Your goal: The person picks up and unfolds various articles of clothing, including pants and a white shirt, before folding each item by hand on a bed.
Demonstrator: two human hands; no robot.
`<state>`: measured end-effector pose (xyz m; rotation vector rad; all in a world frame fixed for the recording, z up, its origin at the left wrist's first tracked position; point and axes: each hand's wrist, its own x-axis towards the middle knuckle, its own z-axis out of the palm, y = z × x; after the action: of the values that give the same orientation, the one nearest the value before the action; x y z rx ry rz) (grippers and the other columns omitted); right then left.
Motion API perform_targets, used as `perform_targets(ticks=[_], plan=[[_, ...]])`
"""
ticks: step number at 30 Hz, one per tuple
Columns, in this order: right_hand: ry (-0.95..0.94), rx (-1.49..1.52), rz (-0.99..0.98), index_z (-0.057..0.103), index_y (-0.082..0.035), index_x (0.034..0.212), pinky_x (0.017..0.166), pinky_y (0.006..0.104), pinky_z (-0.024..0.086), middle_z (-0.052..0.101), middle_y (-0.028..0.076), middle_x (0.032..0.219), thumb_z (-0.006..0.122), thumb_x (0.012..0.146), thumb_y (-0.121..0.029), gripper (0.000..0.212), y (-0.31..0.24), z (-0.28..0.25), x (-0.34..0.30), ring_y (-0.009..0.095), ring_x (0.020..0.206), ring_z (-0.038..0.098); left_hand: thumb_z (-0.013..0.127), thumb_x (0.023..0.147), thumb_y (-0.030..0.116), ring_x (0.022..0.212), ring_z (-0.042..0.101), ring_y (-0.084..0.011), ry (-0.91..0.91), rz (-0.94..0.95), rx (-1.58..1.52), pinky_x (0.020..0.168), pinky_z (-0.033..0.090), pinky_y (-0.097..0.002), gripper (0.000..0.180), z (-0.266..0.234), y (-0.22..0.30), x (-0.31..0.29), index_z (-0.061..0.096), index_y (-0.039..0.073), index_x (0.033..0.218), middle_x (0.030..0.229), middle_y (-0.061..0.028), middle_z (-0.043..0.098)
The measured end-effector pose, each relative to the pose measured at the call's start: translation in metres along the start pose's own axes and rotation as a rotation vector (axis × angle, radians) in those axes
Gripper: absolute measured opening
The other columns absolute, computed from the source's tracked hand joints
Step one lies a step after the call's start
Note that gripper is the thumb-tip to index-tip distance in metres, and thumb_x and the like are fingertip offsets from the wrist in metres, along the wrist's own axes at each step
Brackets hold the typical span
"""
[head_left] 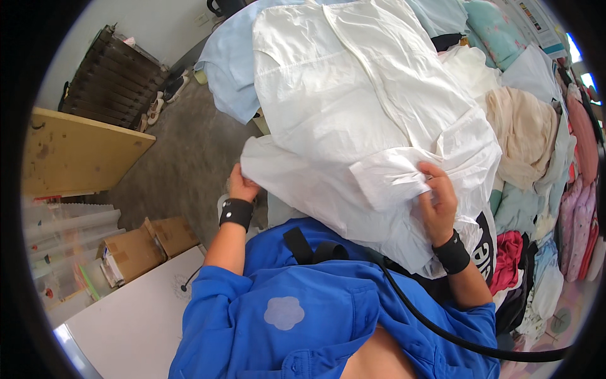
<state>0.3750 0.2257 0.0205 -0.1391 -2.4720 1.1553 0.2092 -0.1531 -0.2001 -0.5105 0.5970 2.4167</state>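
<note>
A large white shirt (315, 101) with a long raised seam or placket lies spread in front of me, wrinkled along its near side. At its left corner, my left hand (242, 184) is closed on the fabric edge, with some fingers hidden behind the cloth. Toward the right, my right hand (439, 201) pinches a bunched, folded part of the same shirt, which looks like a sleeve or cuff. Both wrists wear black bands. Under the shirt's far left side hangs a light blue cloth (233, 76).
Piled clothes stand at the right, including a beige cloth (521, 129) and a red garment (507, 259). A black cable (442, 331) crosses my right side. To the left are cardboard boxes (136, 251), a white tabletop (136, 322), a yellow board (82, 155) and shoes (154, 108) by a dark rack (113, 79).
</note>
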Motion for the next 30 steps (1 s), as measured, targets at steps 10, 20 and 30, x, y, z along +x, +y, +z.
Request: perform_targets(ticks=[10,20,30], plan=[[-0.401,-0.479,-0.486,0.053,-0.008,0.077,0.088,0.0397,0.033,0.052,0.005,0.106,0.063,0.06,-0.016,0.022,-0.007,-0.004,-0.002,0.021,0.102,0.046,0.051,0.074,0.014,0.103,0.048,-0.023,0.117,0.327,-0.072,0.091,0.036,-0.0372,0.033,0.076,0.019,-0.088,0.05,0.002,0.105,0.108,-0.0085,0.054],[-0.405,-0.437,-0.459,0.051,-0.008,0.079,0.095,0.0432,0.027,0.051,0.004,0.102,0.063,0.063,-0.015,0.021,-0.001,0.001,-0.008,0.018,0.104,0.045,0.054,0.076,0.018,0.095,0.051,-0.0207,0.286,0.767,0.334,0.084,0.041,-0.0342,0.029,0.184,0.028,-0.125,0.051,0.001,0.1,0.103,-0.0081,0.054],[-0.313,-0.384,-0.353,0.053,-0.009,0.091,0.094,0.0417,0.029,0.05,0.005,0.109,0.064,0.065,-0.015,0.029,-0.015,-0.022,-0.023,0.02,0.106,0.044,0.06,0.075,0.013,0.085,0.055,-0.0201,-0.434,0.548,1.671,0.075,0.044,-0.031,0.036,0.326,-0.112,-0.109,0.048,-0.002,0.106,0.101,-0.0156,0.053]])
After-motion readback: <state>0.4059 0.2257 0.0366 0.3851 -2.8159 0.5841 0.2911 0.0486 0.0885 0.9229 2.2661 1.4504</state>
